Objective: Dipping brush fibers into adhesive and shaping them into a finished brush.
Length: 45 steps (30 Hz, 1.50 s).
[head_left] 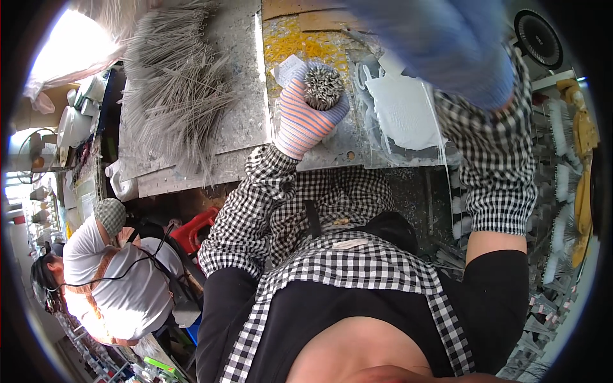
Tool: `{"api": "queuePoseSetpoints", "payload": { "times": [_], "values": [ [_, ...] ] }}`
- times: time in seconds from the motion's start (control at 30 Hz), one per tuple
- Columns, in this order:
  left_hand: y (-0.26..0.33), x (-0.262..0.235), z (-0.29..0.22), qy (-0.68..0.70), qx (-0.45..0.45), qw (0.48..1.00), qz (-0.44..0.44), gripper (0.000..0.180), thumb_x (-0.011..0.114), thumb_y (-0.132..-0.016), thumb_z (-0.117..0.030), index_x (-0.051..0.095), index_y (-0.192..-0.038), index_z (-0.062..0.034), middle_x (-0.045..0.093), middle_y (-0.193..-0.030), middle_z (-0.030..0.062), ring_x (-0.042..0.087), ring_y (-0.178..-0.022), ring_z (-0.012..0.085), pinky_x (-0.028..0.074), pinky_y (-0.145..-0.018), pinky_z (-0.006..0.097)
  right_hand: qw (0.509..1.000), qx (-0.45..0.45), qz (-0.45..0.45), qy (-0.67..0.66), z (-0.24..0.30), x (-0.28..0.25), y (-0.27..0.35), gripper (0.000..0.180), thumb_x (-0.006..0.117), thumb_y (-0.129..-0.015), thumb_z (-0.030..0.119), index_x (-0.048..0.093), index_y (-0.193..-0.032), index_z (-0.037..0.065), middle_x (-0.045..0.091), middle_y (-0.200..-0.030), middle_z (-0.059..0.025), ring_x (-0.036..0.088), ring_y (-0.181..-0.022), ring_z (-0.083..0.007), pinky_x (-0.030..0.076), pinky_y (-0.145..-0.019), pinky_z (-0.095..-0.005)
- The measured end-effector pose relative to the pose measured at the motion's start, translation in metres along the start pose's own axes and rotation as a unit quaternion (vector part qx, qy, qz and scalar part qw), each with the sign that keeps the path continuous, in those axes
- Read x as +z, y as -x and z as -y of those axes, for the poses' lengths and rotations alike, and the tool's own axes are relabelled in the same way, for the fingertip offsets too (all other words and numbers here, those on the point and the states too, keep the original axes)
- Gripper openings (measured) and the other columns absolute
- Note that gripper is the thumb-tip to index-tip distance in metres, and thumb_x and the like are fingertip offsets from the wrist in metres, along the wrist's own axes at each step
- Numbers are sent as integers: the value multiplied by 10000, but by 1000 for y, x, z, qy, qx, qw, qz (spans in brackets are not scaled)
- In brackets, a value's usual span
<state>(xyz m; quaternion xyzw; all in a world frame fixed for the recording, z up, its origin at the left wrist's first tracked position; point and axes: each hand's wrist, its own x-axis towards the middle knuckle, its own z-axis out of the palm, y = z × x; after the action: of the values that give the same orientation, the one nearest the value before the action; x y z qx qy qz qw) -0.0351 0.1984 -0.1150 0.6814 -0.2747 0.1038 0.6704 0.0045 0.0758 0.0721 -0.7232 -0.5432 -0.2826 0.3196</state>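
Grey bundle (323, 88) held upright in a gloved left hand (308, 120)

In the head view, the person's left hand, in an orange-and-blue striped glove, has its fingers wrapped around the bundle, whose dense, wiry ends face the camera. It is over the middle of the counter (242, 142), with a white paper slip (290, 70) just beside it. Yellow loops (306, 48) lie scattered beyond the hand. To the left spreads a large heap of thin grey strands (175, 89). To the right, a thick white layer (405, 112) covers part of a board.

The right hand (447, 48), in a blue glove, is raised near the camera and badly blurred; whether its fingers are spread or pressed together, or hold anything, cannot be told. Both forearms wear black-and-white checked sleeves (491, 166). Farther left, another person in a white top (121, 287) bends forward.
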Motion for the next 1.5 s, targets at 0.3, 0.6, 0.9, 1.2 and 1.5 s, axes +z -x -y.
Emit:
{"api": "queuePoseSetpoints", "payload": {
  "times": [0.3, 0.6, 0.9, 1.2, 1.5],
  "values": [
    [2, -35, 19, -291, 71, 931, 209, 550, 571, -1027, -451, 497, -1438, -93, 587, -1388, 119, 554, -1281, 193, 441, -1117, 370, 865, 233, 444, 20, 18, 65, 7, 919, 442, -886, 849, 558, -1470, 149, 607, -1426, -162, 560, -1338, -306, 443, -1120, -463],
    [-13, -27, 11, -598, 383, 702, 43, 515, 567, -1025, -368, 491, -1456, -97, 598, -1378, 151, 585, -1262, 197, 486, -1053, 398, 976, 56, 186, -100, 18, 63, 7, 558, 701, -949, 406, 575, -1443, 176, 628, -1376, -156, 625, -1227, -363, 512, -1037, -461],
    [-33, -28, -82, 191, -84, 961, -178, 361, 759, -842, -6, 608, -1169, -22, 693, -940, 63, 681, -820, 159, 560, -781, 298, 844, 468, 2, -264, 26, 72, 112, 975, 918, -751, 295, 370, -1523, 59, 554, -1428, -159, 547, -1328, -277, 430, -1166, -395],
    [-17, -12, -92, 101, 30, 969, -223, 342, 770, -872, -37, 627, -1180, 7, 684, -978, 50, 660, -884, 119, 554, -833, 286, 914, 389, -63, -99, 50, 94, 107, 631, 840, -787, 235, 581, -1343, 85, 744, -1088, -142, 721, -1027, -293, 570, -913, -396],
    [-27, -43, -125, 191, -102, 973, 83, 516, 721, -896, -110, 531, -1368, -27, 625, -836, 80, 629, -727, 195, 571, -750, 425, 842, 429, 61, -321, 54, 81, 142, 737, 916, -697, 425, 634, -1280, 73, 695, -1199, -134, 661, -1138, -248, 516, -1013, -400]
  ]
}}
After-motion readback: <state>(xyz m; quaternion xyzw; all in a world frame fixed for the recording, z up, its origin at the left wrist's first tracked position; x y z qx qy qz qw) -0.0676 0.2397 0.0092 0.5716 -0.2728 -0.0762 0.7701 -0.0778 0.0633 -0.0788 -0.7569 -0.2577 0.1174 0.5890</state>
